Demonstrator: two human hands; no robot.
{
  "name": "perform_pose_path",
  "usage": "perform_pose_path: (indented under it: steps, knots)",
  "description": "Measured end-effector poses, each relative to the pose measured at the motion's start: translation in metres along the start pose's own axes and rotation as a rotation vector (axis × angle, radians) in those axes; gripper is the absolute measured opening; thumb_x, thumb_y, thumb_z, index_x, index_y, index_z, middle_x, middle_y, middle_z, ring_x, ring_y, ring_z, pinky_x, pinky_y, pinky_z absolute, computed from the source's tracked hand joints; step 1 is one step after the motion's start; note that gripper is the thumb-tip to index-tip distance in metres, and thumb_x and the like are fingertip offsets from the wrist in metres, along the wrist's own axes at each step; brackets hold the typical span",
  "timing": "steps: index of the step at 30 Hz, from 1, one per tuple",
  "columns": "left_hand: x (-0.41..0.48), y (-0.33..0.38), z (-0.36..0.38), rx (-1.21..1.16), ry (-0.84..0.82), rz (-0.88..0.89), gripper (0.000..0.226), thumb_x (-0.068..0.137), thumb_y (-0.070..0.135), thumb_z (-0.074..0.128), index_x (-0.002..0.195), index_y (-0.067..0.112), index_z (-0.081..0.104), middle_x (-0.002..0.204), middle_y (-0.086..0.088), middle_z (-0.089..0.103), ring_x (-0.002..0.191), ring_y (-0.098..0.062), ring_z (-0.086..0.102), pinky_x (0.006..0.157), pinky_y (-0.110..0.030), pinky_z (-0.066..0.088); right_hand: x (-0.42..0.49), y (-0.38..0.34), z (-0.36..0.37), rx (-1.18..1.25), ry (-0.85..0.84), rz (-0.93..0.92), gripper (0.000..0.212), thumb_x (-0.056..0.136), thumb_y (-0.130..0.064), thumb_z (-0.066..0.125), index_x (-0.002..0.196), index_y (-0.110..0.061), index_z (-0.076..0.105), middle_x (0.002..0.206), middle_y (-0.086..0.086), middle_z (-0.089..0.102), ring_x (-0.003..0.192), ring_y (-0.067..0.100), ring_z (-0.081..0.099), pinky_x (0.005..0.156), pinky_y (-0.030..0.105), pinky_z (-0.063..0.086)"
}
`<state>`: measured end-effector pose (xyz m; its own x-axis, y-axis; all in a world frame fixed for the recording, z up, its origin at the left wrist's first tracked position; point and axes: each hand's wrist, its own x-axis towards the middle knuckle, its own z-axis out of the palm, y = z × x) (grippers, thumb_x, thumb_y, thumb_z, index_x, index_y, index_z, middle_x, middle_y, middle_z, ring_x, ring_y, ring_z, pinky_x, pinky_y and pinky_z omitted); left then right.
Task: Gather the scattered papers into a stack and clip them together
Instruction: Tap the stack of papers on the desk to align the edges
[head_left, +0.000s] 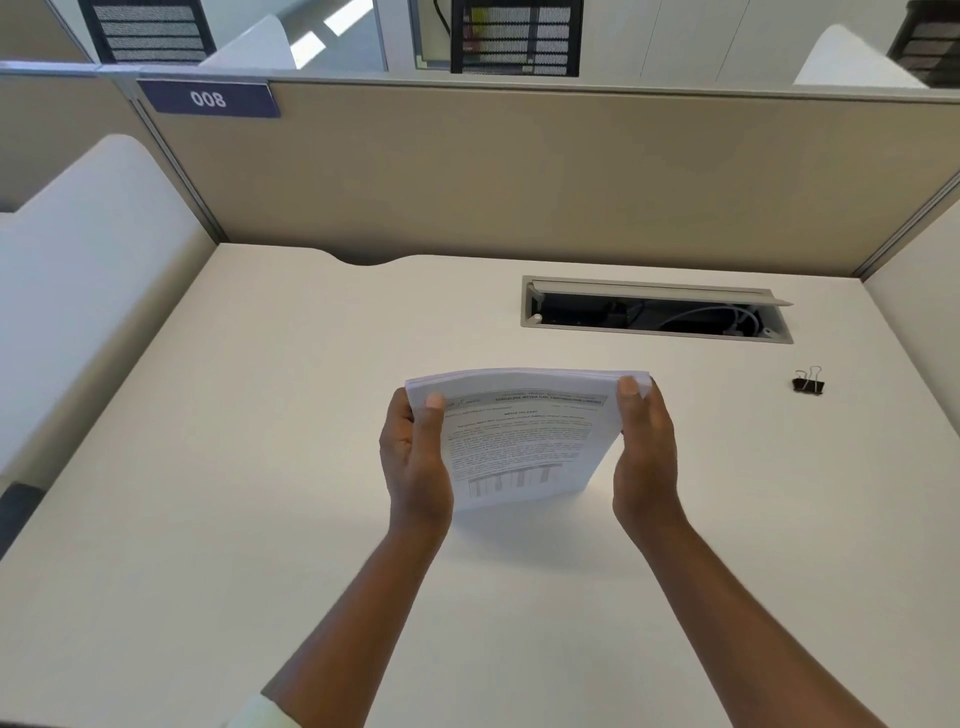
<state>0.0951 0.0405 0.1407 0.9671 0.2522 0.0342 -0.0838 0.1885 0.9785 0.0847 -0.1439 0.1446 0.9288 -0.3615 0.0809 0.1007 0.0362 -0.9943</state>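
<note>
Both hands on the paper stack (524, 436), one per side edge. Left hand (413, 462) wraps the left edge, thumb on the printed front face near the top corner, fingers behind and out of sight. Right hand (647, 457) mirrors it on the right edge, thumb over the top right corner. Both closed on the sheets, palms facing each other.

Stack sits between the hands, held upright-ish, top tilted away from the camera, printed side toward the wearer. Top edge bows up slightly in the middle. Sheet edges look roughly aligned at the top. Bottom edge is down at or just above the worktop (260, 519); can't tell whether it touches. Text on the top page: header bar, paragraphs, a table or chart low on the page, too blurred to read.

Binder clip (808, 383), black with wire handles, lies on the worktop well to the right of the right hand and a little further back, apart from the stack.

Behind the stack, nearer the back edge: open cable hatch (657, 309) set in the worktop, lid flipped up, cables visible inside. Beige partition (519, 171) along the back, blue label "008" (209, 98) at its upper left. A pale sleeve cuff (260, 712) shows on the left forearm at the bottom edge.
</note>
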Motion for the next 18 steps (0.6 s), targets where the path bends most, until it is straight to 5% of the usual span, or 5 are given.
perform_pose_path:
  steps: [3, 7, 14, 18]
  knots:
    - [-0.006, -0.021, -0.012, 0.097, -0.026, -0.048, 0.028, 0.084, 0.032, 0.057, 0.104, 0.014, 0.063, 0.092, -0.001, 0.068, 0.087, -0.014, 0.065, 0.073, -0.03, 0.054, -0.003, 0.027, -0.014, -0.103, -0.061, 0.031, 0.026, 0.094, -0.029, 0.055, 0.116, -0.018, 0.062, 0.102, -0.012, 0.073, 0.094, 0.004, 0.068, 0.077, 0.016, 0.051]
    - [-0.009, -0.037, -0.017, 0.239, 0.004, -0.117, 0.018, 0.092, 0.022, 0.056, 0.106, 0.028, 0.067, 0.094, 0.007, 0.072, 0.091, -0.014, 0.067, 0.08, -0.039, 0.056, -0.007, 0.056, -0.021, -0.321, -0.067, 0.059, 0.023, 0.102, -0.02, 0.06, 0.113, -0.039, 0.062, 0.099, -0.033, 0.071, 0.092, -0.01, 0.066, 0.072, 0.012, 0.052]
    - [0.015, -0.009, -0.011, 0.328, -0.064, -0.094, 0.01, 0.1, 0.011, 0.06, 0.097, 0.018, 0.068, 0.09, 0.0, 0.076, 0.086, -0.023, 0.073, 0.072, -0.036, 0.062, 0.015, 0.047, -0.028, -0.269, -0.093, 0.07, 0.019, 0.102, -0.025, 0.059, 0.119, -0.018, 0.067, 0.109, -0.005, 0.077, 0.099, 0.017, 0.074, 0.082, 0.033, 0.06]
    - [0.037, 0.016, -0.002, 0.265, -0.09, -0.191, 0.013, 0.096, 0.008, 0.059, 0.097, 0.015, 0.07, 0.092, -0.002, 0.079, 0.087, -0.028, 0.077, 0.076, -0.044, 0.063, 0.021, 0.04, -0.034, -0.098, -0.187, 0.252, 0.022, 0.103, -0.022, 0.056, 0.124, -0.017, 0.064, 0.117, 0.0, 0.076, 0.107, 0.023, 0.073, 0.091, 0.04, 0.059]
